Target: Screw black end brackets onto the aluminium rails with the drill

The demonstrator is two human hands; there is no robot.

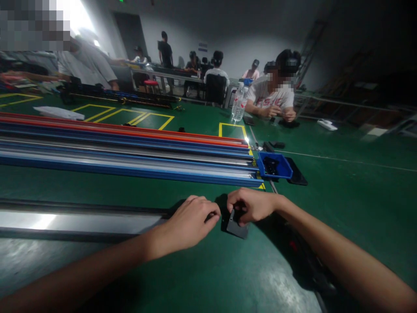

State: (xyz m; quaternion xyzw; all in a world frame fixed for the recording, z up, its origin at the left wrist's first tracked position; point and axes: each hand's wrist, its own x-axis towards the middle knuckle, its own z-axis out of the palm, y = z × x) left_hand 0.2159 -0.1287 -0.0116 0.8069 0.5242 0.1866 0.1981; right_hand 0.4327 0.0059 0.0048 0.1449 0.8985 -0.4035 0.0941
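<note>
My right hand (pixel 256 204) is closed, with thumb and fingers on a small flat black plate (pixel 237 228) that has a hole near one edge. The plate is tilted close to the green tabletop. Just left of it is my left hand (pixel 195 219), its fingers curled in and the thumb near the index finger; whatever may be inside is hidden. That hand lies over the right end of a long silver rail with black edges (pixel 81 222), which stretches off to the left. I cannot tell whether its fingers grip the rail.
Beyond my hands lie several long blue rails (pixel 130 167) and a red rail (pixel 130 127). A blue bin (pixel 276 174) holds black parts. A dark tool (pixel 309 261) is under my right forearm. Farther back stand water bottles (pixel 239 104) and a seated co-worker (pixel 272 95).
</note>
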